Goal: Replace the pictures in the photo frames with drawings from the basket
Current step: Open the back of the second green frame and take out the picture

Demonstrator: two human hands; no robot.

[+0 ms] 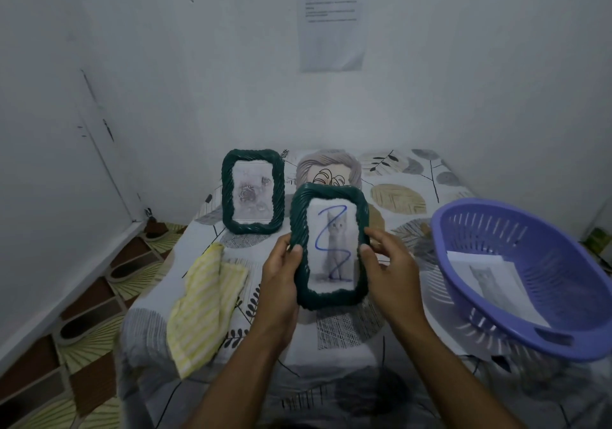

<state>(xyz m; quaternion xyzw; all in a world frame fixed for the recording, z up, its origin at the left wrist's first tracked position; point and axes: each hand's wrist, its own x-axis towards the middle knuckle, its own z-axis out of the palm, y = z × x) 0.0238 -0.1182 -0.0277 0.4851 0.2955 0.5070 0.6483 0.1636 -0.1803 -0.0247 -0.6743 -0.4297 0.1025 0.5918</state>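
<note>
Above the bench (414, 176), I hold a frame (344, 263).
My left hand (281, 279) grips its left edge, my right hand (387, 263) the right; a blue scribble (317, 244) shows inside.

Nothing can be read: the printed sheet (332, 19) on the wall is too blurred.

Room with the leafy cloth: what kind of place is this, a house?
Probably a small room at home: a leaf-print cloth covers a surface in a corner of plain white walls, beside brown-and-cream patterned floor tiles, with a purple plastic basket on it.
</note>
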